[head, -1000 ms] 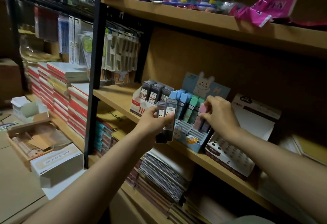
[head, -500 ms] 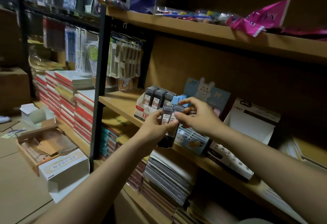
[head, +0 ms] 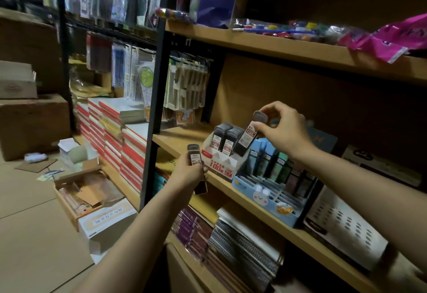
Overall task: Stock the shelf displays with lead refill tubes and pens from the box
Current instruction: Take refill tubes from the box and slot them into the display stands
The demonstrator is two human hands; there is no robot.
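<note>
My right hand (head: 283, 128) pinches the cap end of a dark lead refill tube (head: 248, 136), tilted, its lower end in the right slot of the white and red display box (head: 219, 165) on the middle shelf. Two more dark tubes (head: 223, 139) stand upright in that box. In front of the shelf edge, my left hand (head: 187, 172) grips another dark lead tube (head: 196, 160) upright. To the right sits a blue bunny display (head: 275, 200) holding several pastel tubes. An open cardboard box (head: 85, 191) lies on the floor at lower left.
A wooden shelf board (head: 288, 230) carries the displays; a white perforated display (head: 344, 225) stands at the right. Spiral notebooks (head: 245, 251) fill the shelf below. A black upright post (head: 154, 98) divides the shelves. Red-edged book stacks (head: 115, 135) and cardboard boxes (head: 30, 126) stand left.
My right hand left the pastel tubes, took one dark tube from the pair in my left hand and carried it up to the white display box. My left hand now holds one.
</note>
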